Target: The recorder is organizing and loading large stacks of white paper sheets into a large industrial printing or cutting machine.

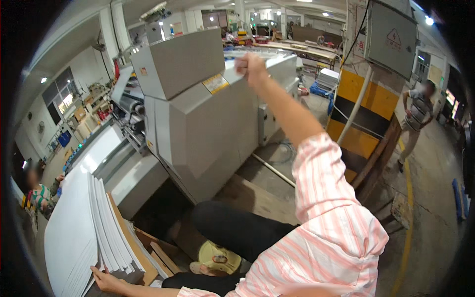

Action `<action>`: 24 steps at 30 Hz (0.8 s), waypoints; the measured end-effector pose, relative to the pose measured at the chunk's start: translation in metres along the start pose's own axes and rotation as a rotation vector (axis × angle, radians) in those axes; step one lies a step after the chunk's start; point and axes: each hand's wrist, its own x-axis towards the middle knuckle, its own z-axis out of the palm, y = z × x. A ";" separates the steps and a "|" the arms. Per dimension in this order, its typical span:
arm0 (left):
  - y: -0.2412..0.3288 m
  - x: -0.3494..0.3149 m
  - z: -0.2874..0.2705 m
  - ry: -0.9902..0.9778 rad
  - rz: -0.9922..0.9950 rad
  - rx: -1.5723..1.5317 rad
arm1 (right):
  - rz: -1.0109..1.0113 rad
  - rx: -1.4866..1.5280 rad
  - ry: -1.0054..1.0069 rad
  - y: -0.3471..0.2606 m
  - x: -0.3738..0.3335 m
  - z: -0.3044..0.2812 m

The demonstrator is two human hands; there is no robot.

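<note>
At the lower left, my left hand [108,283] holds the near corner of a fanned stack of large white sheets [71,232], fingers at its edge. The sheets lean in several thick layers beside a brown board [129,232]. My right arm reaches up and forward, putting my right hand [252,69] in front of the top of a big grey machine [203,128]. The fingers of that hand look curled but are smeared by motion, and nothing shows in them. Whether it touches the machine I cannot tell.
Rollers [131,106] sit at the machine's left end. A yellow-and-black striped pillar [358,106] carries a grey electrical box [391,39]. A yellow-green round object [217,257] lies by my feet. One person [418,111] stands right; another [42,190] is far left.
</note>
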 end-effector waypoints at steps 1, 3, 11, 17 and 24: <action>-0.008 0.009 -0.005 -0.052 0.029 0.071 | 0.094 -0.140 -0.201 0.017 -0.031 0.008; -0.019 0.020 -0.012 -0.025 0.057 0.062 | 0.219 -0.198 -0.459 0.053 -0.109 0.036; -0.002 -0.003 -0.011 0.005 0.034 0.117 | 0.250 -1.199 -1.683 0.203 -0.307 0.045; -0.009 0.001 -0.005 -0.048 0.091 0.253 | 0.329 -1.057 -1.501 0.210 -0.316 0.046; 0.004 -0.013 0.002 0.007 0.051 0.148 | 0.329 -0.947 -1.523 0.195 -0.329 0.056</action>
